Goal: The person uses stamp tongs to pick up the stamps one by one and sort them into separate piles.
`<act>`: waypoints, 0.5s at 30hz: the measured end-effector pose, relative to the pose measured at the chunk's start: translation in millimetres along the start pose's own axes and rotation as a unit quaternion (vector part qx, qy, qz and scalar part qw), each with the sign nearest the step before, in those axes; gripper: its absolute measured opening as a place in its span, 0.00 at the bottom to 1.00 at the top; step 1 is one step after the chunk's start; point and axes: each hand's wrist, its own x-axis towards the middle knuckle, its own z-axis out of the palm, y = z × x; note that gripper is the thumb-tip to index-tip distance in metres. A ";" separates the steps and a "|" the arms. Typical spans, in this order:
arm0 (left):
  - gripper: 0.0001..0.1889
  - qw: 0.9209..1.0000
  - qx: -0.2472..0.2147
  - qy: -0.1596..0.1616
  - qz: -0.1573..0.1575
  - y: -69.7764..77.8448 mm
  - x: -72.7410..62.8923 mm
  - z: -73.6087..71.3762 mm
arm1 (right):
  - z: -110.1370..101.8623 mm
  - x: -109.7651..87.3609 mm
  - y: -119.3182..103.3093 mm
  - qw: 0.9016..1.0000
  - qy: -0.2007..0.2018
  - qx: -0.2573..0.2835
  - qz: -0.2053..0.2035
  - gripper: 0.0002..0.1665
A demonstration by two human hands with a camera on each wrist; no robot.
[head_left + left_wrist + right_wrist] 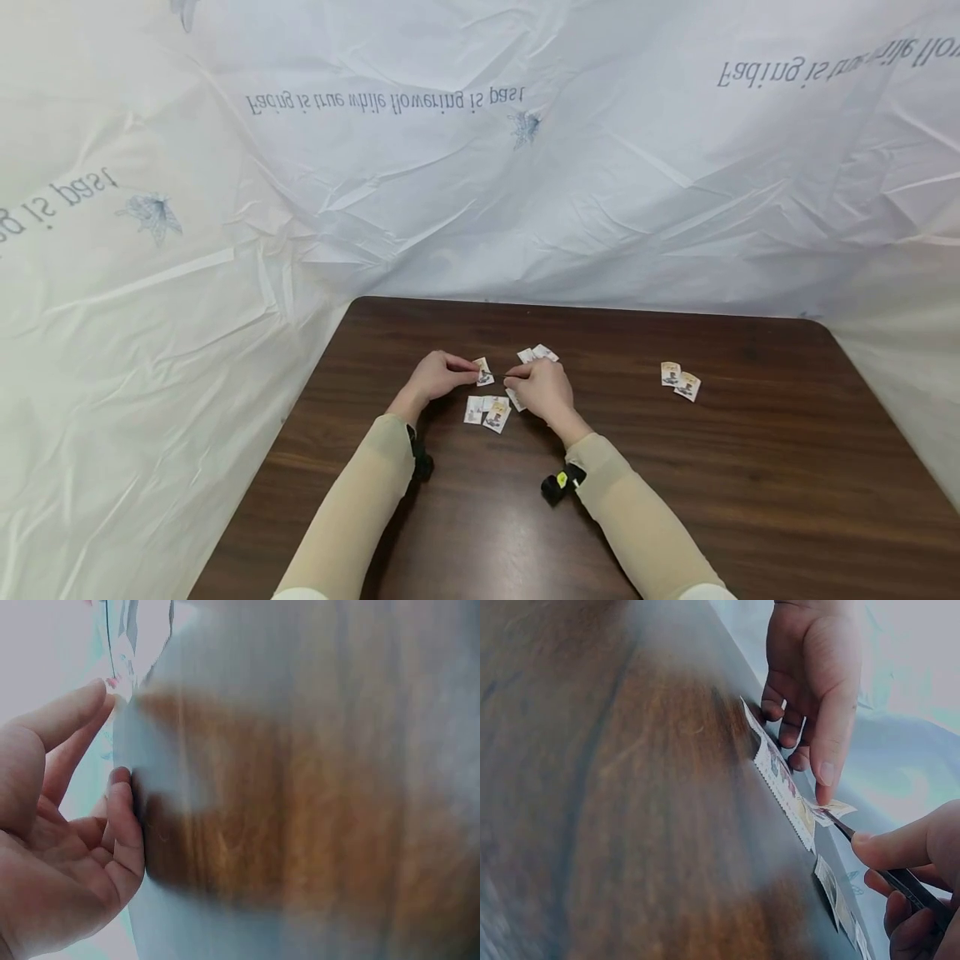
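Observation:
My left hand pinches a small postage stamp by its edge, between thumb and index finger, just above the table. In my right hand is a pair of dark tweezers, whose tip meets the same stamp in the right wrist view. Just below the hands lies a loose group of overlapping stamps with toothed edges. One more stamp shows partly from under the right fingers. In the left wrist view the stamp is blurred at the fingertips, and the tweezers cannot be made out.
Behind the right hand are two stamps, partly hidden by it. Farther right, a pair of overlapping stamps lies on the dark wooden table. White printed sheeting hangs around the table's back and sides.

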 end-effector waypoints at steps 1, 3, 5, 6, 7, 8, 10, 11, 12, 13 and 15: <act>0.10 1.000 -0.009 0.002 0.000 0.6 -0.9 -0.3 | -0.2 0.6 -0.3 1.000 0.000 0.002 -0.001 0.06; 0.10 1.000 -0.030 0.004 0.005 2.0 -3.6 -0.7 | -0.4 1.7 -0.3 1.000 -0.002 0.008 -0.001 0.06; 0.10 0.999 -0.048 0.006 0.018 3.2 -7.2 -0.7 | -1.8 2.1 0.4 1.000 -0.005 0.011 -0.002 0.06; 0.11 0.998 -0.053 0.006 0.027 3.5 -9.3 -0.5 | -2.6 2.1 1.0 1.000 -0.007 0.012 -0.001 0.06; 0.11 0.998 -0.057 0.006 0.036 4.1 -11.7 -0.4 | -3.5 1.9 1.8 1.000 -0.009 0.011 -0.001 0.06; 0.12 0.997 -0.056 0.008 0.047 5.0 -14.5 -0.2 | -4.6 1.5 2.4 1.000 -0.009 0.013 -0.002 0.06; 0.13 0.997 -0.044 0.013 0.069 6.2 -20.4 0.4 | -7.2 0.6 4.3 1.000 -0.012 0.020 -0.003 0.06; 0.13 0.996 -0.036 0.015 0.078 6.8 -23.7 0.7 | -8.7 -0.1 5.3 1.000 -0.013 0.024 -0.004 0.07; 0.13 0.996 -0.022 0.017 0.087 7.5 -26.7 1.0 | -10.2 -0.8 6.2 1.000 -0.013 0.028 -0.004 0.07; 0.13 0.995 -0.008 0.018 0.093 7.6 -29.4 1.4 | -11.7 -1.4 7.3 0.999 -0.013 0.031 -0.004 0.07; 0.12 0.994 0.021 0.020 0.105 7.3 -34.3 2.4 | -15.1 -3.1 9.5 0.999 -0.015 0.040 -0.003 0.08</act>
